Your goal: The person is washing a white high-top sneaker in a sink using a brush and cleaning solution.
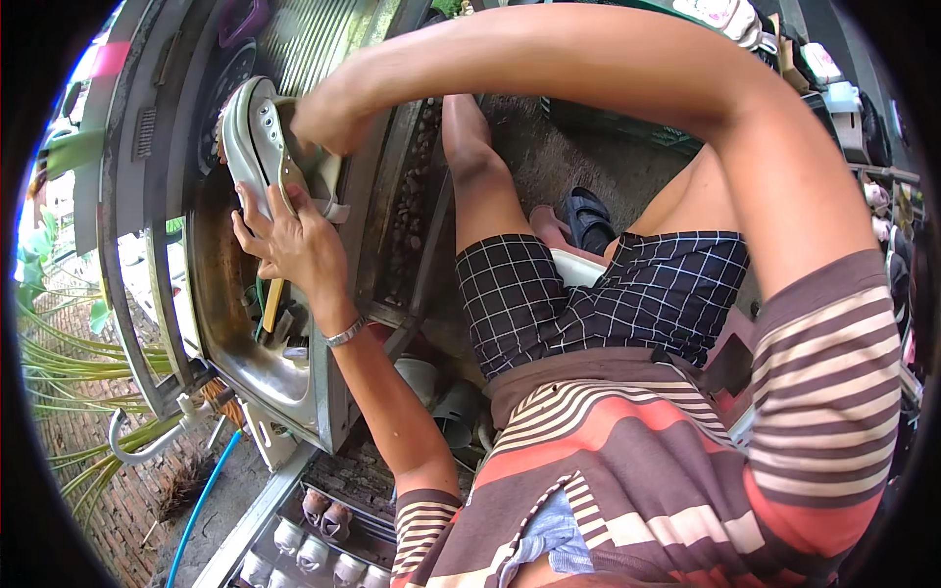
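A pale canvas-type shoe [257, 158] with a row of metal eyelets is held on its side over the metal sink [294, 400]. My left hand [294, 235], with a metal-banded bracelet or watch at the wrist, grips the shoe's near end; thumb and fingers spread over its upper and sole. Blurred by motion, my right hand [327, 121] is at the shoe's opening, beside the loose tongue and flaps. Its fingers look curled, but whether something is in them cannot be made out. Below my left hand, a yellow-handled tool [273, 305] lies in the sink.
A ribbed metal drainboard [312, 44] adjoins the sink at the far side, with a purple plastic item [242, 22] on it. A pale tap [151, 441] and blue hose [202, 500] are at lower left. Racks of shoes [312, 555] stand below and at right.
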Demonstrator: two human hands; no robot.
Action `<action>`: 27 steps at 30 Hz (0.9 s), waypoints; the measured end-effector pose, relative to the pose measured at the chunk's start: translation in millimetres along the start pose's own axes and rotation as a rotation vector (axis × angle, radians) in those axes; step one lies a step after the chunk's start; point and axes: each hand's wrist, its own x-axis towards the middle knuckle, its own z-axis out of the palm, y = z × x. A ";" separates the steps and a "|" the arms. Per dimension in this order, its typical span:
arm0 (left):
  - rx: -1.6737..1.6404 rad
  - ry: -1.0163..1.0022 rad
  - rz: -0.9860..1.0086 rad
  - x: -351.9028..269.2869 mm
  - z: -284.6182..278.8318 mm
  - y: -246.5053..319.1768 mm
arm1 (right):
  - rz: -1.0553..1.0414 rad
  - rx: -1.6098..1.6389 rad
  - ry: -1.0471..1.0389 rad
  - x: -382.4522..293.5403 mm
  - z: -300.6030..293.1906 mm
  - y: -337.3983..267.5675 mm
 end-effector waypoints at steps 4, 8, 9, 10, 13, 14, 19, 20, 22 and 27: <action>-0.010 0.003 0.013 6.5 1.0 22.0 | -0.242 0.164 0.165 -25.5 11.6 61.5; -0.032 -0.019 -0.025 -4.6 -6.2 -1.1 | -0.504 0.184 0.056 -20.6 4.9 26.8; -0.016 -0.020 -0.020 1.0 -1.7 4.0 | -0.496 0.178 0.054 -23.7 1.6 35.6; 0.001 -0.020 -0.017 4.3 0.8 7.8 | -0.366 0.126 0.076 -25.7 -4.5 46.3; 0.014 0.013 0.008 -2.4 -0.5 1.0 | -0.405 0.055 -0.025 -9.7 1.3 15.9; 0.018 0.012 0.011 -0.5 -1.4 1.5 | -0.452 0.055 -0.006 -3.3 -3.1 18.6; 0.027 0.000 -0.003 -3.0 3.8 4.9 | -0.308 -0.117 0.056 11.4 -2.8 25.1; 0.041 -0.006 -0.012 -4.3 2.1 -4.1 | -0.415 -0.041 0.049 11.5 -5.7 12.7; -0.008 0.005 0.008 1.8 4.1 10.4 | -0.306 0.018 0.030 4.1 -10.6 28.7; 0.078 0.015 -0.058 -3.6 -21.6 -33.9 | -0.153 -0.092 -0.057 30.5 -41.5 -37.9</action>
